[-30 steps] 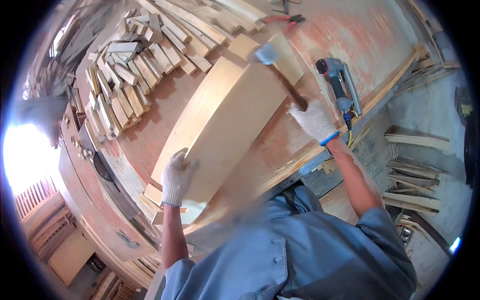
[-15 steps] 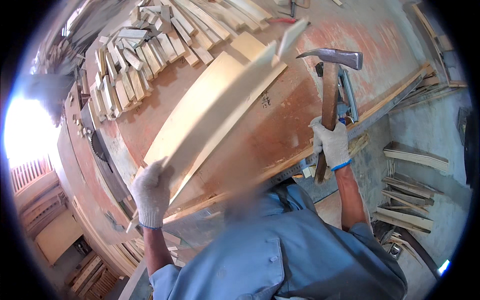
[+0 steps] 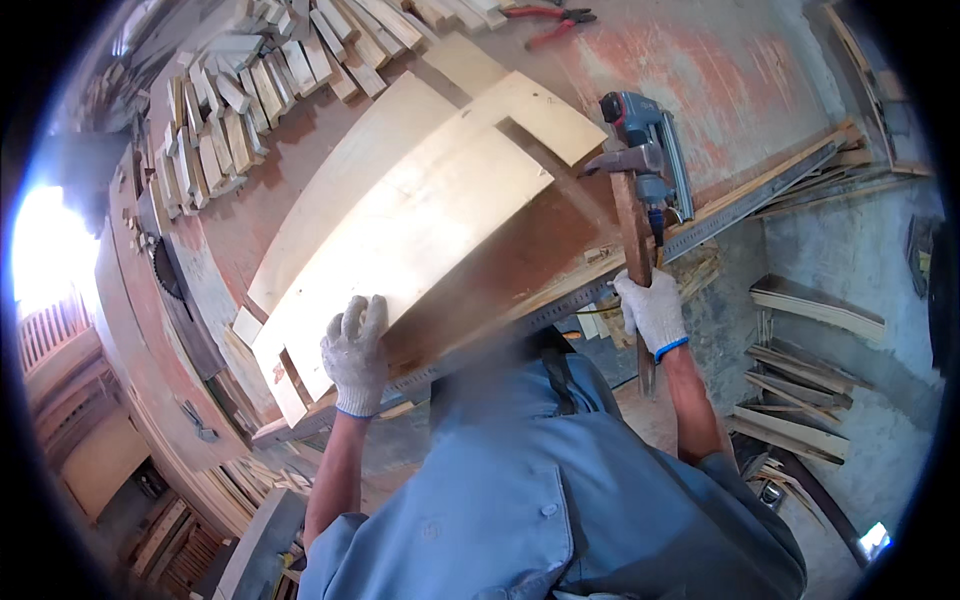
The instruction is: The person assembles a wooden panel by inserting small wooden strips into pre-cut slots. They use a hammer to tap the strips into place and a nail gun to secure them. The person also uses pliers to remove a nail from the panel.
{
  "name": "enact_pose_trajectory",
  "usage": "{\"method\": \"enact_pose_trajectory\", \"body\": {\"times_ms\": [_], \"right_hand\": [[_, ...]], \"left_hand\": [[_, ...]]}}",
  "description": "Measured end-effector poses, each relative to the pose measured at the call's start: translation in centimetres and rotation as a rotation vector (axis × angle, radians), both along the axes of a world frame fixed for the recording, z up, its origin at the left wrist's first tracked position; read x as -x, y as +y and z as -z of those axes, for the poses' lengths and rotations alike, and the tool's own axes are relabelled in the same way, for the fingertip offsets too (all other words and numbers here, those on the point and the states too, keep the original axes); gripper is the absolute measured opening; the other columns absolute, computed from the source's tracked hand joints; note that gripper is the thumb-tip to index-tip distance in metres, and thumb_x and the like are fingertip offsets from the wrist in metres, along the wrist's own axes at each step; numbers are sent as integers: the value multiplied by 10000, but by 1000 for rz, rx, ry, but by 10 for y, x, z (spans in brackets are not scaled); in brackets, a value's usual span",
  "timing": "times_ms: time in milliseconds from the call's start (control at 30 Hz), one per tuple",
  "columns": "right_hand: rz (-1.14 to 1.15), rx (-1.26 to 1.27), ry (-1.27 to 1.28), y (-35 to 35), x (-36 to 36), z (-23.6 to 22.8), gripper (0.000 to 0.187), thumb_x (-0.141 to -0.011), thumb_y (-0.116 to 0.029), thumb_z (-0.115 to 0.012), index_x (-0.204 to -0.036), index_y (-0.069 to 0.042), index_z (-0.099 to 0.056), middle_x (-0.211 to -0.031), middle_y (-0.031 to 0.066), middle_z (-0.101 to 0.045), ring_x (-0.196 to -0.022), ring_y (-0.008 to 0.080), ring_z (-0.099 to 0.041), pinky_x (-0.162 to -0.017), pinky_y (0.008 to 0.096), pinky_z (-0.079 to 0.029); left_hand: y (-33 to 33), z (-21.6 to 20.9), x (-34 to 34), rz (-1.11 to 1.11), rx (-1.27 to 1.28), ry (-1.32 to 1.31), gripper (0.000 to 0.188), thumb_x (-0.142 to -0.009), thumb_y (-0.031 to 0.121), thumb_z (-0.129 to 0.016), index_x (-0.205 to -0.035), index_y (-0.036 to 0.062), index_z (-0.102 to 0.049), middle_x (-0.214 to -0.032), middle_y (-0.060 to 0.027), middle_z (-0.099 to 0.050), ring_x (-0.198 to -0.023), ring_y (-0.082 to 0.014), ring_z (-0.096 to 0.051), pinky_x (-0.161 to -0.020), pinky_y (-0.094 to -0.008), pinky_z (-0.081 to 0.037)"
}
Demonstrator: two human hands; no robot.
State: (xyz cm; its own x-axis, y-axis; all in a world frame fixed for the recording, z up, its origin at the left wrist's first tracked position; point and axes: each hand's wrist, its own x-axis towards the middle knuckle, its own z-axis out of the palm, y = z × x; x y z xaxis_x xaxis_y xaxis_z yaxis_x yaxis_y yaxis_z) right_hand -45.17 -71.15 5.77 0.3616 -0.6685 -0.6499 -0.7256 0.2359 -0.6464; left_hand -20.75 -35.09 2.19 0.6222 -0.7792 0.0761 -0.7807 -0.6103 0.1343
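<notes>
A pale wooden panel (image 3: 415, 215) with a slot near each end lies face up on the workbench, over another pale panel (image 3: 340, 170) that shows along its far side. On its near left edge rests my left hand (image 3: 357, 360), in a white knit glove, fingers extended and slightly apart. My right hand (image 3: 655, 312), gloved the same way, is closed round the wooden handle of a claw hammer (image 3: 631, 215). The hammer stands upright, its head just beyond the panel's right end. Behind it a blue-grey nail gun (image 3: 660, 145) lies on the bench.
Many short wood strips (image 3: 240, 120) are piled at the far left. Red-handled pliers (image 3: 550, 22) lie at the far edge of view. A saw blade (image 3: 165, 268) stands out on the left. A metal ruler edge (image 3: 690, 235) runs along the bench front. Boards (image 3: 815, 305) stick out at right.
The panel, tilted up and blurred before, now lies flat. My left hand has moved right and loosened from its end to rest on it. The hammer has come down slightly, still in my right hand.
</notes>
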Motion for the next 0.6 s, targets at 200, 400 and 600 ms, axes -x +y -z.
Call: {"method": "enact_pose_trajectory", "body": {"times_ms": [200, 400, 600], "right_hand": [[-100, 16, 60, -1, 15, 5, 233, -929, -219, -706, -927, 13, -693, -656, 53, -609, -578, 144, -596, -552, 336, -452], [-45, -116, 183, 7, 44, -11, 244, -936, -218, -710, -932, 25, -687, -686, 50, -624, -603, 150, -612, -568, 346, -463], [2, -261, 158, 25, 46, -9, 201, -964, -202, -690, -866, -31, -649, -643, 28, -587, -512, 130, -568, -474, 328, -442]], "left_hand": [[-1, -17, 41, -14, -16, 49, 589, -807, -7, -642, -1358, 200, -645, -1333, -49, -629, -1008, -331, -635, -804, -470, -521], [-1, -54, 71, -39, 102, 321, 524, -802, 31, -671, -1306, 168, -693, -1253, -59, -678, -981, -330, -660, -787, -476, -542], [4, -23, 76, -120, -1, 281, 588, -796, 77, -711, -1375, 149, -639, -1275, -76, -623, -1154, -339, -611, -961, -495, -502]]}}
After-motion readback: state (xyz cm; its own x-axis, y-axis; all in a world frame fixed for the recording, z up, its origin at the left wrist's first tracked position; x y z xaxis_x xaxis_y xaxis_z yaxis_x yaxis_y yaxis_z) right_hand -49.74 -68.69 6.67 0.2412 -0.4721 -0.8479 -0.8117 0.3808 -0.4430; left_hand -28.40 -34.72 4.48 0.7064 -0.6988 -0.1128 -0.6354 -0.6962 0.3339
